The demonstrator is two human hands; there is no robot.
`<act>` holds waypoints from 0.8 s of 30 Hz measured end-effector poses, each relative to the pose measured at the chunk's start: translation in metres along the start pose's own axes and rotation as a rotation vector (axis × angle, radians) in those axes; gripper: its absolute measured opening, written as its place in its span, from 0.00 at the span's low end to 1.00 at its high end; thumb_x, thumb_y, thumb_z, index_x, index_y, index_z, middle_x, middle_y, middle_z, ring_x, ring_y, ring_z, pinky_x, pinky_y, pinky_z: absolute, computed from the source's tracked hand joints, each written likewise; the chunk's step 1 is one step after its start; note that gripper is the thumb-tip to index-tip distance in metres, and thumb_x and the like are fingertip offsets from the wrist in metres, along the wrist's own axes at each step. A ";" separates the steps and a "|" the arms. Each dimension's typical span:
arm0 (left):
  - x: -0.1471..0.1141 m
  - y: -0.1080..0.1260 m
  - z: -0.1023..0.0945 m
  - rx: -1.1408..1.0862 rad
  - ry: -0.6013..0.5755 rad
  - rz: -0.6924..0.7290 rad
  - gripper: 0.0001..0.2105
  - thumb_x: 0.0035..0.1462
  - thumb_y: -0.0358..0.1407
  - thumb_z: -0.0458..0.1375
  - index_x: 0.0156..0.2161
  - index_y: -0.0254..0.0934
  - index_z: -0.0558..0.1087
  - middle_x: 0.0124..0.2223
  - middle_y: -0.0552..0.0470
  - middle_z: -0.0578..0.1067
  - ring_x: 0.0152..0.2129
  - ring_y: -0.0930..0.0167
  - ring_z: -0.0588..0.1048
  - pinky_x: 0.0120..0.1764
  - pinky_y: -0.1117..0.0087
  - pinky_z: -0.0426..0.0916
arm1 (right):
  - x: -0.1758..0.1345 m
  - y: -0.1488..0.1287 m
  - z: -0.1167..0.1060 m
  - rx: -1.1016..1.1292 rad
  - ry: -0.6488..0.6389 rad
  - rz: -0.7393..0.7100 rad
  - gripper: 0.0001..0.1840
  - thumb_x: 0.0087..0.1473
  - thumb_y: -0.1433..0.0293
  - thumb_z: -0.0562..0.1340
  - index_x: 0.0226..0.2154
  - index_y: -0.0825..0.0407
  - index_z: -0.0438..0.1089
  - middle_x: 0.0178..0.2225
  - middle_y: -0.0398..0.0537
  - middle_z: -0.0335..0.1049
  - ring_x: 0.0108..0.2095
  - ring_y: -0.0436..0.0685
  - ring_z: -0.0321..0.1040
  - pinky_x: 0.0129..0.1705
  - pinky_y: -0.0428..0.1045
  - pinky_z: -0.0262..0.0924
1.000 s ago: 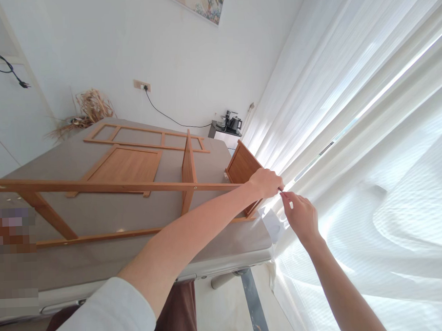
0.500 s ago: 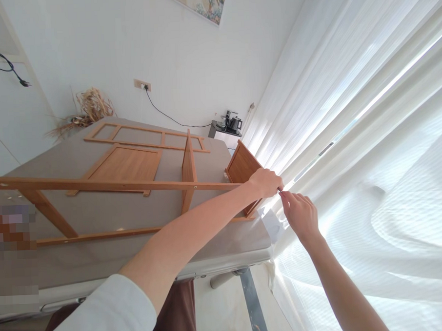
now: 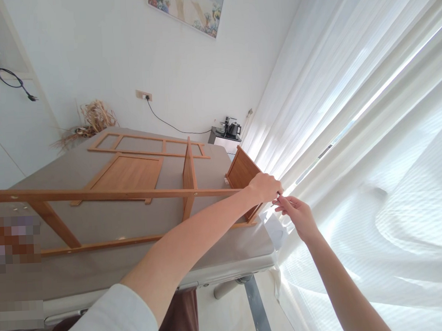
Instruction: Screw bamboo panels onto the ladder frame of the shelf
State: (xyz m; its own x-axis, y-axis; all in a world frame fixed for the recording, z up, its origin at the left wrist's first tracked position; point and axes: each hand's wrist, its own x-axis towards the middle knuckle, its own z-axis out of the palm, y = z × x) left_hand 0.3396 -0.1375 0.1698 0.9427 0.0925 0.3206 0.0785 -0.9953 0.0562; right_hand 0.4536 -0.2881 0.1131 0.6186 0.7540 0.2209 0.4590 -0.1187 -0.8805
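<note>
A brown wooden frame (image 3: 116,194) stands on its long side on the table, with a crosswise panel (image 3: 188,174) near its middle and an end panel (image 3: 242,165) at the right. My left hand (image 3: 265,187) is closed around the frame's top right corner, its fingertips mostly hidden. Just beyond that corner, my right hand (image 3: 298,215) pinches a small, thin metal tool (image 3: 275,203) between thumb and forefinger. The tool looks like a hex key, but is too small to tell for sure. The other fingers of that hand are loosely extended.
On the grey table (image 3: 225,253) behind the frame lie a loose wooden panel (image 3: 129,172) and a ladder-like wooden frame (image 3: 143,152). White curtains (image 3: 390,177) hang close on the right. A black kettle (image 3: 234,130) stands on a small cabinet by the wall.
My right hand has shifted slightly left and down, and its fingers have spread from a tighter pinch. My left hand stays at the frame's corner. The view has tilted up a little.
</note>
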 end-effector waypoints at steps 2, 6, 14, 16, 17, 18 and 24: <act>0.001 -0.001 0.001 0.000 0.003 -0.003 0.15 0.62 0.35 0.53 0.46 0.49 0.81 0.45 0.48 0.81 0.40 0.63 0.78 0.37 0.66 0.66 | -0.007 -0.002 0.001 -0.135 0.061 -0.086 0.24 0.55 0.47 0.63 0.33 0.52 0.74 0.36 0.55 0.80 0.33 0.59 0.76 0.32 0.51 0.66; 0.001 -0.002 0.003 0.001 0.009 -0.004 0.16 0.63 0.35 0.52 0.48 0.50 0.80 0.46 0.49 0.81 0.41 0.64 0.77 0.38 0.67 0.66 | -0.016 -0.004 0.003 -0.510 0.172 -0.289 0.21 0.61 0.49 0.57 0.34 0.48 0.72 0.34 0.49 0.79 0.32 0.57 0.75 0.35 0.51 0.65; 0.000 -0.002 0.003 0.001 0.012 0.017 0.16 0.62 0.34 0.51 0.46 0.49 0.81 0.45 0.50 0.81 0.40 0.62 0.78 0.36 0.65 0.67 | -0.007 0.011 0.002 -0.886 0.254 -0.492 0.18 0.68 0.58 0.50 0.38 0.48 0.71 0.31 0.47 0.76 0.30 0.55 0.70 0.31 0.49 0.56; -0.001 -0.002 0.003 0.002 0.015 0.018 0.17 0.63 0.34 0.51 0.47 0.50 0.81 0.46 0.50 0.81 0.41 0.62 0.78 0.36 0.65 0.67 | -0.007 0.009 0.000 -1.002 0.275 -0.584 0.16 0.68 0.62 0.51 0.38 0.49 0.72 0.29 0.47 0.75 0.29 0.55 0.68 0.32 0.49 0.54; -0.001 -0.001 0.002 0.000 0.015 0.017 0.17 0.63 0.34 0.51 0.47 0.50 0.80 0.47 0.50 0.81 0.41 0.62 0.77 0.37 0.65 0.67 | -0.007 0.007 -0.001 -1.070 0.278 -0.637 0.16 0.68 0.65 0.51 0.37 0.50 0.72 0.28 0.47 0.74 0.29 0.55 0.67 0.33 0.49 0.54; -0.001 -0.001 0.002 -0.001 0.013 0.016 0.17 0.63 0.34 0.51 0.48 0.50 0.80 0.47 0.50 0.81 0.42 0.62 0.77 0.37 0.65 0.67 | -0.008 0.006 -0.002 -1.141 0.273 -0.689 0.15 0.68 0.68 0.51 0.36 0.50 0.72 0.27 0.47 0.73 0.29 0.55 0.66 0.34 0.50 0.53; 0.000 -0.001 0.002 -0.001 0.001 0.006 0.17 0.63 0.34 0.51 0.49 0.50 0.80 0.48 0.50 0.81 0.42 0.61 0.77 0.38 0.64 0.68 | -0.007 -0.001 -0.013 -1.386 0.232 -0.891 0.15 0.62 0.81 0.52 0.40 0.52 0.72 0.31 0.48 0.74 0.33 0.56 0.66 0.39 0.51 0.52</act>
State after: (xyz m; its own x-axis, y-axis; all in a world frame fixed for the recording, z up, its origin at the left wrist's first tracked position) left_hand 0.3405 -0.1369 0.1679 0.9427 0.0864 0.3223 0.0724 -0.9959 0.0551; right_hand 0.4571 -0.3014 0.1182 -0.1134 0.8051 0.5822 0.7992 -0.2742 0.5349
